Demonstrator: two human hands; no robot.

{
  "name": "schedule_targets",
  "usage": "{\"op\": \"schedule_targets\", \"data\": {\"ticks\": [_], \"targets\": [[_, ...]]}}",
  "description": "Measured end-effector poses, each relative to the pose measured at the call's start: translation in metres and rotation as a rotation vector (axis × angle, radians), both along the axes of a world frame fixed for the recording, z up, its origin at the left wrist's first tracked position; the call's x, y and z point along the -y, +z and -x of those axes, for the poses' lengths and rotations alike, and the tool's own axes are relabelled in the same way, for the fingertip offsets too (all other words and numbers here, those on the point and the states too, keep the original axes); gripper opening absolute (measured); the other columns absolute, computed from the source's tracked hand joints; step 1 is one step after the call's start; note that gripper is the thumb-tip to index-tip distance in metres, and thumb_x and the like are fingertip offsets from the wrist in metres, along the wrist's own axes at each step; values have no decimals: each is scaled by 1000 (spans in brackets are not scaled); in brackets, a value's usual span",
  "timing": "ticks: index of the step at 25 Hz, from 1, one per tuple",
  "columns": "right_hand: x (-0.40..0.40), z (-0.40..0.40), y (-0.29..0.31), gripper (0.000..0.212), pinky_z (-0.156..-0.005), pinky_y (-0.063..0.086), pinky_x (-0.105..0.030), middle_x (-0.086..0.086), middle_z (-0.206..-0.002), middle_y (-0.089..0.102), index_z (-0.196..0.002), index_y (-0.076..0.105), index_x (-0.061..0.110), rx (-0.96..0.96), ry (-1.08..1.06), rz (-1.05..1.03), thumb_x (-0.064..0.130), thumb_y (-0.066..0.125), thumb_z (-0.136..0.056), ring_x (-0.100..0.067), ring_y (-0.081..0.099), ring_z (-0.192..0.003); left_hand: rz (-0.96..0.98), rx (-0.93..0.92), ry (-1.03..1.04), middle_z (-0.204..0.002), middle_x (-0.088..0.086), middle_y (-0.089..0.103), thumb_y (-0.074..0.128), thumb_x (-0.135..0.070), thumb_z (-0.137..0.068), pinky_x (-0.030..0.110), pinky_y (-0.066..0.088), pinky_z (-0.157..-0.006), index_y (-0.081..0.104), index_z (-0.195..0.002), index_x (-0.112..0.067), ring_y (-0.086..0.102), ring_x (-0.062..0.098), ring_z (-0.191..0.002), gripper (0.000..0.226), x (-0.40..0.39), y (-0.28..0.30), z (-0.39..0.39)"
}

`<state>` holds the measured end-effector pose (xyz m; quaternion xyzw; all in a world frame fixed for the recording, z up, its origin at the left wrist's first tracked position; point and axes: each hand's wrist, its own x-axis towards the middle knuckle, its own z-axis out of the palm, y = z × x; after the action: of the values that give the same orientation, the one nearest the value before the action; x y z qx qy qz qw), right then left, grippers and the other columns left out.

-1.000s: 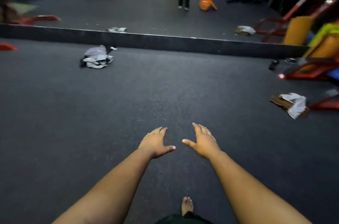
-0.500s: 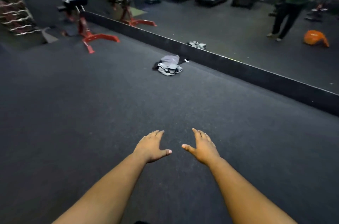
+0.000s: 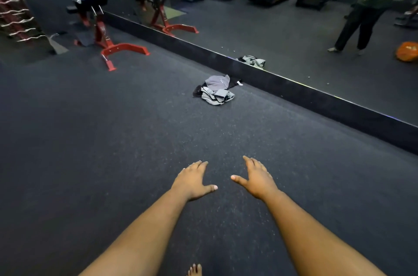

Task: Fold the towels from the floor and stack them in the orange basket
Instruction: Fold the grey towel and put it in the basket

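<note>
Towels [image 3: 214, 90]: one crumpled grey heap lay unfolded on floor [image 3: 113, 140] near mirror base, well ahead. Left hand [image 3: 192, 182] and right hand [image 3: 256, 179] spread flat, empty. Orange basket seen only as reflection [image 3: 407, 51]. Folding apparently not begun.

A crumpled heap of grey towels [image 3: 216, 91] is seen on the dark rubber gym floor [image 3: 113, 140], just before the wall mirror's base [image 3: 294, 92]. Well off to its left, a red-framed exercise bench [image 3: 101, 27] is parked. Both outstretched hands are held nearer the camera, left hand [image 3: 192, 182] beside right hand [image 3: 256, 179], apart.
</note>
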<state>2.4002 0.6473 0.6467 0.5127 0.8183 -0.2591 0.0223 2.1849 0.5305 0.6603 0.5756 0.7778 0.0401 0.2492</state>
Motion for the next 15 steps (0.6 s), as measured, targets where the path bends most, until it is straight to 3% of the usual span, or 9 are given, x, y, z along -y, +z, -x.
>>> {"op": "schedule_targets", "data": {"ticks": [7, 15], "targets": [[-159, 87, 4, 100, -123, 26, -54, -3, -170, 16, -162, 11, 28, -24, -13, -11, 79, 51, -86, -26, 15, -156, -6, -26, -47, -171, 4, 17, 60, -72, -87, 42, 22, -126, 14, -164, -22, 19, 22, -157, 102, -166, 11, 87], [-375, 159, -6, 100, -122, 28, -53, -3, -169, 18, -162, 12, 28, -32, 52, 10, 78, 52, -86, -26, 16, -156, 22, -38, 38, -171, 4, 17, 60, -72, -87, 45, 22, -126, 13, -164, -22, 19, 23, -157, 103, -367, 12, 153]]}}
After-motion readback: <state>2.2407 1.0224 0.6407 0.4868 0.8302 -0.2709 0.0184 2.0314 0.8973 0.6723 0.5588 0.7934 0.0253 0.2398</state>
